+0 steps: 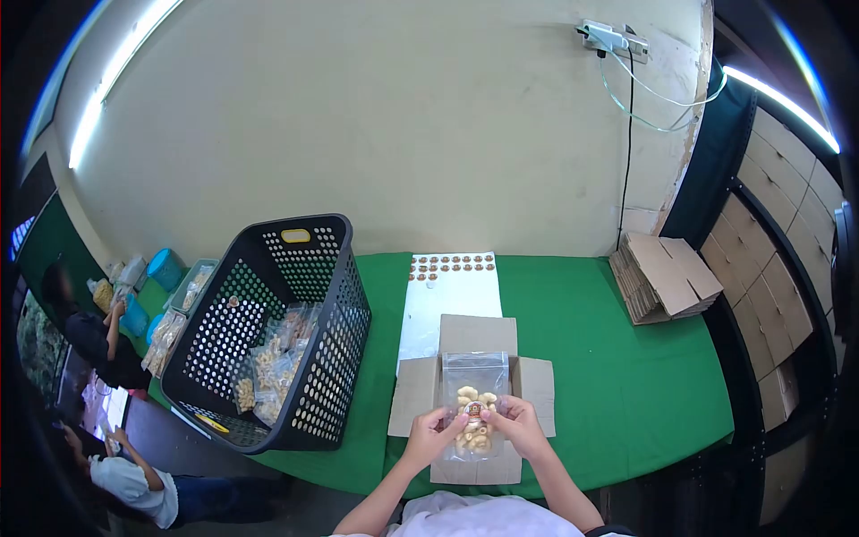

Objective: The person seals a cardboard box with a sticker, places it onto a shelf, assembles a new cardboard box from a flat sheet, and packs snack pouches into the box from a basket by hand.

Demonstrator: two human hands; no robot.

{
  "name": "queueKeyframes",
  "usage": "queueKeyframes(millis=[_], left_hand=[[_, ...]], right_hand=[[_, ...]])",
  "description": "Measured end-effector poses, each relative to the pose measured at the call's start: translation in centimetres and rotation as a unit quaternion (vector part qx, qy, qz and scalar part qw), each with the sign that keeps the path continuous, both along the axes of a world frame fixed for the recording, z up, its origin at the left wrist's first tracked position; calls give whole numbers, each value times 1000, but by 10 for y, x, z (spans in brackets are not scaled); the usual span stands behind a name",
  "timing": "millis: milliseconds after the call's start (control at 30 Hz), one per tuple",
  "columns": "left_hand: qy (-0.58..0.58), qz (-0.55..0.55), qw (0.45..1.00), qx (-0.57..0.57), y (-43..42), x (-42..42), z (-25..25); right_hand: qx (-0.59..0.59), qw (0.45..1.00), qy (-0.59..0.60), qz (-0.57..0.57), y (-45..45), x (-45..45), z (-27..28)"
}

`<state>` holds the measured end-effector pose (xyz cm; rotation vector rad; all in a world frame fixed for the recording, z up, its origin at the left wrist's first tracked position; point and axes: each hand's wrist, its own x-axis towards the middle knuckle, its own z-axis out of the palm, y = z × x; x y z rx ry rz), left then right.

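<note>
A clear zip-top bag [477, 371] of pale, knobbly snack pieces is held upright between my two hands. My left hand [433, 437] grips its left side, and my right hand [521, 428] grips its right side. Both thumbs rest at a small round sticker [474, 411] on the front of the bag. Right below the bag is an open cardboard box [478, 333], its flaps folded outward; the bag hides most of its inside. Behind the box lies a white sheet [428, 313] with rows of round stickers near its far end.
A large black basket [344, 295] with several filled bags [273, 362] stands on the left of the green table [617, 385]. Flattened cardboard boxes [667, 273] are stacked at the back right. Two people [98, 345] [134, 483] are at the far left, near blue containers [165, 268].
</note>
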<state>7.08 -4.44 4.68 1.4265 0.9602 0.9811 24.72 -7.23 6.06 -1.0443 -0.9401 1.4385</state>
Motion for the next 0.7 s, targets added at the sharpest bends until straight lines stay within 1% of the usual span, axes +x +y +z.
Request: queueKeyframes(millis=[100,200,300,400,500,600,700], left_hand=[[-13,-9,999,-44,6,3,-16],[-40,15,998,-45,7,13,-21],[55,71,995,52,4,22,-14],[40,127,982,131,4,28,-19],[53,115,986,111,6,33,-15],[34,101,990,88,7,45,-15],[49,92,985,141,6,60,-8]], right_hand=[[4,1000,-3,14,6,4,-4],[14,1000,-7,-10,9,0,-13],[-1,1000,11,23,11,-5,-4],[-11,1000,7,-24,11,-15,-5],[4,998,0,-59,13,-13,-18],[29,990,-22,-135,12,-12,-23],[59,977,-16,-204,15,-5,-31]])
